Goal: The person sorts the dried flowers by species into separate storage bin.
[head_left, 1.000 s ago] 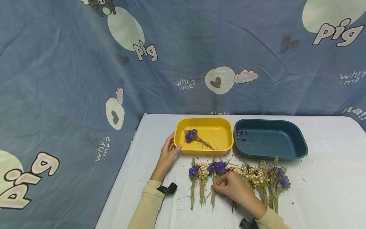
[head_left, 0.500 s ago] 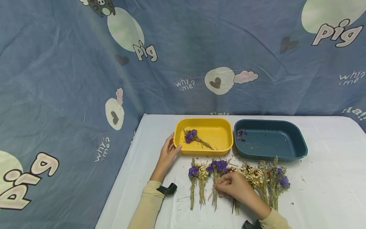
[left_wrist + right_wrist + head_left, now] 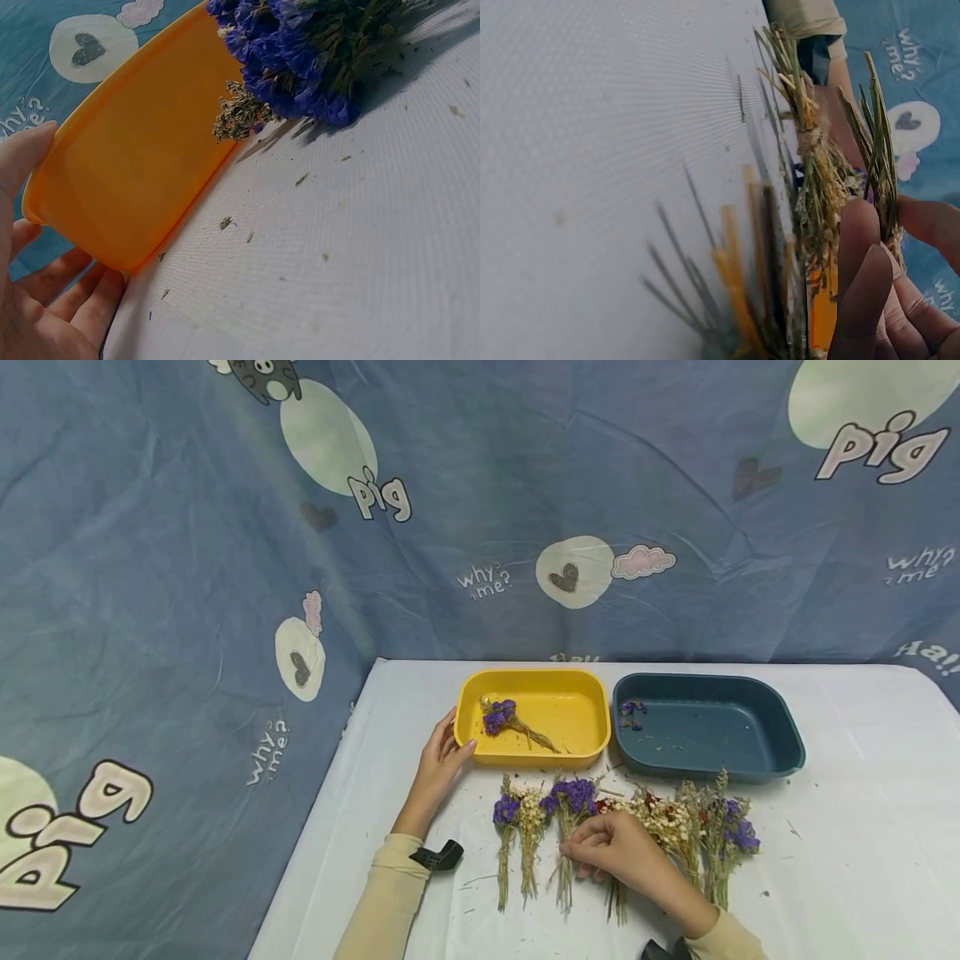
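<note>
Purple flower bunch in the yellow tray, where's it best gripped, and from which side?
Probably by its stems, from above on the right: the bunch lies in the yellow tray with bulky purple blossoms to the left and narrow stems trailing right. The left hand holds the tray's left end.

The blue cloth bears "pig" and "why? me?" repeatedly, plus "Ha!!" at the right edge.
</note>
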Demonstrator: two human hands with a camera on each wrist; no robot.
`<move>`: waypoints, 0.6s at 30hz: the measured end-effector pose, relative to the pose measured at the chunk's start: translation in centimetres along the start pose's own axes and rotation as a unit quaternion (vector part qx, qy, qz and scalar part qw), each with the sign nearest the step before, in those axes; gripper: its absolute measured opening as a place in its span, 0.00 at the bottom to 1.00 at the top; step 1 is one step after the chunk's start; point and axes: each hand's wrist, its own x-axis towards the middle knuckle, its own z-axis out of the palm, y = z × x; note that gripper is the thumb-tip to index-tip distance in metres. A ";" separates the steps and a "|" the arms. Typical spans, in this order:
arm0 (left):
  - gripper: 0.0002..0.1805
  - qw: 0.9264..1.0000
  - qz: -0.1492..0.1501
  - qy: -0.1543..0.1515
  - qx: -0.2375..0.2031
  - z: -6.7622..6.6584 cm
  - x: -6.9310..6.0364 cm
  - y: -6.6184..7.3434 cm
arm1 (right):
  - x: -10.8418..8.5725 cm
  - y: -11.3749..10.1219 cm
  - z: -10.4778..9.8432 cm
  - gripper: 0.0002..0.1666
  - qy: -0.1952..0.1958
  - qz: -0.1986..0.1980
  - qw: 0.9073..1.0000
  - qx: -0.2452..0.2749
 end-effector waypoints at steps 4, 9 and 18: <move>0.39 1.000 0.013 0.003 0.004 0.0 0.0 -0.2 | -0.2 -0.3 -0.2 0.16 -0.006 -0.001 1.000 0.012; 0.38 1.000 0.022 0.004 0.006 0.0 -0.2 -0.1 | -0.3 -0.5 -0.3 0.16 -0.012 -0.001 1.000 0.020; 0.39 1.000 0.001 0.004 0.000 0.1 0.0 0.0 | -0.4 -1.1 -0.7 0.17 -0.023 -0.015 0.999 0.024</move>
